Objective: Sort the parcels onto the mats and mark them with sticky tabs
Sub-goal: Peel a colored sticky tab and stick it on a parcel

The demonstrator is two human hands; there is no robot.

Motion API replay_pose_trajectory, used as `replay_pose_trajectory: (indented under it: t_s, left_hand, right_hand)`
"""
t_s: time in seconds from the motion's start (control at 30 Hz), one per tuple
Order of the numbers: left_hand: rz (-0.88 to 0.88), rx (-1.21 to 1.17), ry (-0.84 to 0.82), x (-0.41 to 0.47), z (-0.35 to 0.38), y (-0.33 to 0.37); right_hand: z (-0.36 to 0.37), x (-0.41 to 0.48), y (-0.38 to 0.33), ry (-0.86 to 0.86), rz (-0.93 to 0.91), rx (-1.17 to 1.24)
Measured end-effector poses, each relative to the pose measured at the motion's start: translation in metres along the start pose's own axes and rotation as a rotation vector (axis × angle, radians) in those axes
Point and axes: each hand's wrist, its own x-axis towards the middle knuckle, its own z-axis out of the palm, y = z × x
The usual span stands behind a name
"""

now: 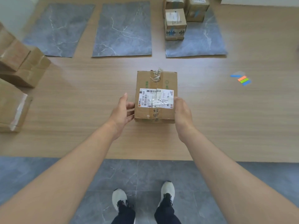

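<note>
A brown cardboard parcel [155, 84] with a white shipping label sits at the middle of the wooden table. My left hand [121, 112] is at its left side, fingers loosely bent and just touching the box wall. My right hand [182, 113] lies flat against its right side, thumb near the label's edge. Three grey marbled mats lie at the far side: the left mat [58, 29], the middle mat [123, 29] and the right mat [205, 41]. Three parcels [175, 24] stand on the right mat. Coloured sticky tabs [241, 78] lie to the right of the parcel.
Several brown parcels [21, 62] are stacked along the table's left edge. The table's near edge [145, 159] runs across in front of me, with grey floor tiles and my shoes below it.
</note>
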Motion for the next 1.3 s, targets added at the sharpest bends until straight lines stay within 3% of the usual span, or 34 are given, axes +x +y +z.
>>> replay_pose_trajectory:
  t_s: [0.27,0.67,0.87,1.07,1.3]
  left_hand:
    - [-0.039,0.019,-0.017,0.017,0.03,-0.007]
    - [-0.118,0.08,-0.067,0.034,0.021,-0.009]
    - [0.064,0.29,-0.017,0.038,0.034,0.016]
    - [0.236,0.28,-0.148,0.034,0.091,0.064]
    - [0.16,0.264,-0.322,0.047,0.208,0.066]
  right_hand:
    - [-0.026,0.031,0.004,-0.04,0.059,-0.016]
    - [-0.011,0.038,0.01,0.032,0.106,-0.052]
    - [-0.027,0.045,0.001,0.114,0.088,0.05]
    - [-0.068,0.068,-0.026,0.211,0.008,0.128]
    - [-0.15,0.127,-0.03,0.297,-0.06,0.172]
